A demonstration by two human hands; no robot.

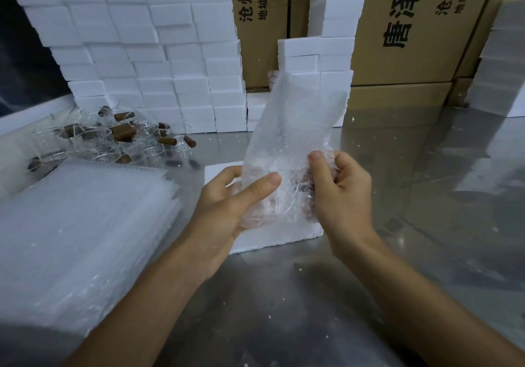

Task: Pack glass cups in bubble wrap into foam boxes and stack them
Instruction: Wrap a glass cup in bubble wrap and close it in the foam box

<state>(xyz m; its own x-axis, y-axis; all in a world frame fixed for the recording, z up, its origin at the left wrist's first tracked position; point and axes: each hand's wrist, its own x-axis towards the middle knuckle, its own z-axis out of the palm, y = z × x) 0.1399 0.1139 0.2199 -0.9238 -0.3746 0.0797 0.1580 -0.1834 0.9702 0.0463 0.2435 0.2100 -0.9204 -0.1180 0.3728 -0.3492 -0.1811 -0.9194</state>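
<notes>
A bubble wrap bag [295, 128] stands upright between my hands, its top end loose and reaching up. A glass cup [287, 196] with a brown handle shows dimly through the bag's lower part. My left hand [227, 199] grips the bag's bottom, thumb across the front. My right hand [341, 190] pinches the bag's right side at cup height. Under my hands a white foam box [272, 237] lies on the steel table. Several loose glass cups [119, 139] with brown handles lie heaped at the back left.
A thick stack of bubble wrap bags [79, 236] lies at the left. Stacked foam boxes [147, 54] form a wall at the back, with more [329, 43] beside brown cartons [412, 40]. Another foam stack [500, 62] stands at the right. The steel table [426, 168] stretches right.
</notes>
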